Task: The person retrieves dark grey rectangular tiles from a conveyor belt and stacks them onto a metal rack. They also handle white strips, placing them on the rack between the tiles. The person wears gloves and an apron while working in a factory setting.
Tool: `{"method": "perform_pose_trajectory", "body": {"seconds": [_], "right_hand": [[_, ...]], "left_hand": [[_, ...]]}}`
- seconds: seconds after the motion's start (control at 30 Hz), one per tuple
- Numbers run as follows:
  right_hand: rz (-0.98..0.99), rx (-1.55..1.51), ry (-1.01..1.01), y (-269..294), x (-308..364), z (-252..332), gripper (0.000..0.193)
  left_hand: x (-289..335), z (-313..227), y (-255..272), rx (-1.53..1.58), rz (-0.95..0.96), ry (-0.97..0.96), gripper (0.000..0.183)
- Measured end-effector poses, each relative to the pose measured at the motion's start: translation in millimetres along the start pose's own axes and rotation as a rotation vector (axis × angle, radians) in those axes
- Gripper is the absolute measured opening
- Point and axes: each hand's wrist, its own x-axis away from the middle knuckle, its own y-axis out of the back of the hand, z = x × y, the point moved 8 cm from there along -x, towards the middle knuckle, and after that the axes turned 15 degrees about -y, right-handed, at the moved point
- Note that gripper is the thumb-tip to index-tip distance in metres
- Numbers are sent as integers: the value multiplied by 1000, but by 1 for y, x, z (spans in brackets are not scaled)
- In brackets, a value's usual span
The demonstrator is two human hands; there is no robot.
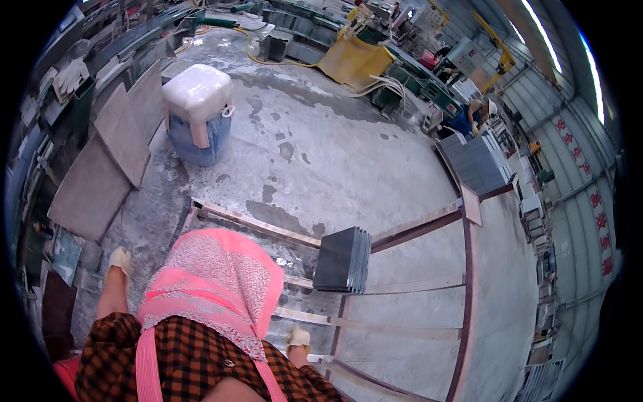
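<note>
My left hand (120,260), in a pale work glove, hangs out to the left of my pink apron (211,281). Its fingers look loosely curled, and no object shows in it. On the other side my right hand (298,337), gloved alike, hovers over the light crossbars of a low metal frame (395,328). Those fingers are bent in too, with nothing visible between them. Ahead of the right hand, apart from it, several dark stone slabs (337,260) stand on edge, packed together on the frame's bars.
A blue plastic drum (199,139) with a white wrapped top stands ahead on the wet concrete floor (321,154). Large stone sheets (90,187) lean at left. A grey slab stack (477,161) sits at far right near a person (477,115). Yellow sheeting (355,60) covers machinery behind.
</note>
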Motion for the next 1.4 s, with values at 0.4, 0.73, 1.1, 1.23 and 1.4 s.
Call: {"method": "perform_pose_trajectory", "body": {"seconds": [0.4,0.73,1.1,1.23,1.4], "right_hand": [[-39,154,-82,-10,27,-2,26],[-253,219,176,-120,99,58,33],[-333,155,574,-227,258,179,28],[-424,157,543,-200,259,163,31],[-498,286,487,-173,237,121,31]], "left_hand": [[-45,-20,50,-76,-235,-40,20],[-158,41,11,337,-50,-141,23],[-179,148,-2,429,98,78,22],[-174,150,0,351,96,39,24],[-169,137,18,461,103,55,27]]}}
